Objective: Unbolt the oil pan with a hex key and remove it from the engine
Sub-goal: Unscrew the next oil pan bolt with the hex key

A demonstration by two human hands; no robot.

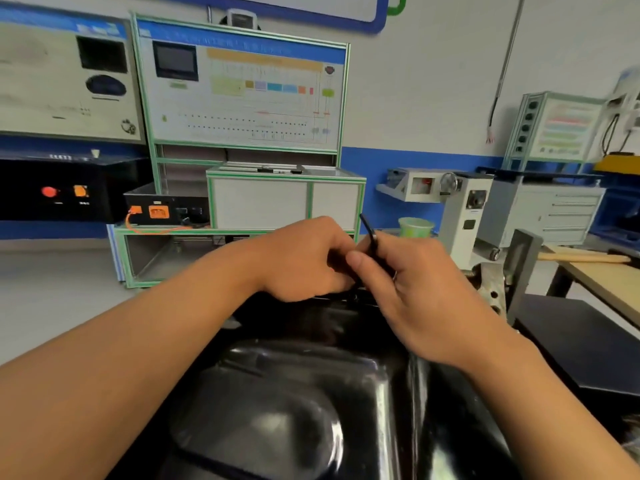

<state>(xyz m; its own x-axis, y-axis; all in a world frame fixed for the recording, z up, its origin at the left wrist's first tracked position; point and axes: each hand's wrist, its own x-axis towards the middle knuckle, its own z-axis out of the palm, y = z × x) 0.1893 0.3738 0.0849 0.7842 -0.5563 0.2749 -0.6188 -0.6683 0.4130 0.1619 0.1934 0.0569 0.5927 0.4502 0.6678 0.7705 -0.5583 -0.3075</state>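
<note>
Head view: one black pan (294, 393), one black hex key (369, 231), two bare grips, one green cup (415, 227). The right grip (419, 292) is clenched round the hex key above the pan's far edge, thumb pressed on the shaft. The key's upper end sticks out above the knuckles, leaning left. The left grip (304, 261) sits over the same far edge, touching the right one, fingers curled toward the key's lower part. Whether they pinch it I cannot tell. The key's tip, toward the pan's far rim, is hidden behind both grips. The pan lies under both forearms. The cup stands beyond the pan's far right corner
</note>
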